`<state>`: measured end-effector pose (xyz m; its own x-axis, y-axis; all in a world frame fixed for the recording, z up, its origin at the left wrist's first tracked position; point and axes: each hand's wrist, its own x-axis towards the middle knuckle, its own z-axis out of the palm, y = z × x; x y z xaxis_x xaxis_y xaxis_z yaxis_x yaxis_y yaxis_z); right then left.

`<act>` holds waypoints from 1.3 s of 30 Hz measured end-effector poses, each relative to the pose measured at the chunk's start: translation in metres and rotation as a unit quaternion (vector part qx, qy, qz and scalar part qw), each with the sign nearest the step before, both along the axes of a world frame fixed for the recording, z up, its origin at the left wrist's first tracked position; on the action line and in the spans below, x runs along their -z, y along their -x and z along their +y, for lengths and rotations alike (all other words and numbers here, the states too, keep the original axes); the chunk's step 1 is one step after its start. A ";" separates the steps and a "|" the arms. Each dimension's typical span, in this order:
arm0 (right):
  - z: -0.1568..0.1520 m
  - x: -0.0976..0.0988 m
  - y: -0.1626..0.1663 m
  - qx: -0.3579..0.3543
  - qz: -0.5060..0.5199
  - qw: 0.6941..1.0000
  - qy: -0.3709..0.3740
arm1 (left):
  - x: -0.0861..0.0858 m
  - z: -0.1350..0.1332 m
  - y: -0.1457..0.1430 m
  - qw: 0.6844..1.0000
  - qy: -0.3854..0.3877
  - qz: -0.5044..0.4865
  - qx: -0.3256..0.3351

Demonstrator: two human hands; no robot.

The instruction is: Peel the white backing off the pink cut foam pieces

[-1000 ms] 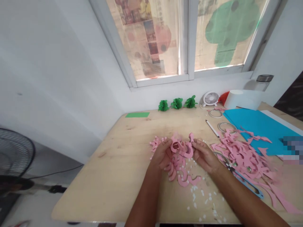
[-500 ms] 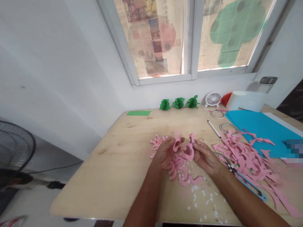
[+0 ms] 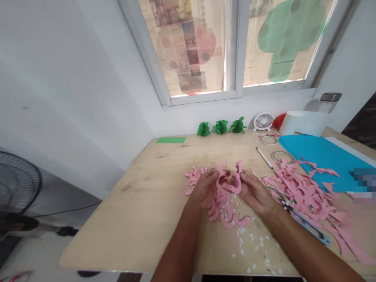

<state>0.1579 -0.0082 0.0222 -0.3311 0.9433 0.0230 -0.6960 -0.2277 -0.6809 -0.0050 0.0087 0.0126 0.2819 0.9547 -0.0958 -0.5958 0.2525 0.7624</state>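
Between my two hands is a curved pink paper cutout (image 3: pixel 235 188), held up above the table with its ends raised. My left hand (image 3: pixel 205 188) pinches its left side, and my right hand (image 3: pixel 255 192) pinches its right side. Thin strands seem to cross the middle of the curve, too fine to make out. Under the hands lie several more curved pink paper pieces (image 3: pixel 227 219). A small heap of little pink pieces (image 3: pixel 194 176) sits beyond my left hand.
Pink paper scraps (image 3: pixel 305 192) pile up on the right, beside blue-handled scissors (image 3: pixel 311 229). Blue sheets (image 3: pixel 320 149), tape rolls (image 3: pixel 282 157), a white pen (image 3: pixel 264 158) and a small fan (image 3: pixel 263 122) stand or lie behind. Three green paper figures (image 3: pixel 220 127) line the wall. White bits litter the front.
My hands have brought the pink parts together, so that they now look like one wide curve between them. The view has shifted slightly.
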 end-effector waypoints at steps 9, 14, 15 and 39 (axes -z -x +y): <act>0.002 0.003 -0.001 0.015 -0.033 0.999 -0.017 | -0.006 -0.002 -0.001 1.000 -0.008 0.012 -0.011; 0.004 0.005 -0.002 0.023 -0.038 0.999 -0.019 | -0.012 -0.002 0.004 0.999 -0.003 0.006 -0.054; 0.004 0.006 -0.002 0.028 -0.043 0.999 -0.019 | -0.012 -0.001 0.005 0.998 -0.002 0.005 -0.055; 0.005 0.001 -0.004 0.043 -0.034 0.998 -0.018 | -0.002 0.007 0.019 0.996 0.005 -0.020 -0.088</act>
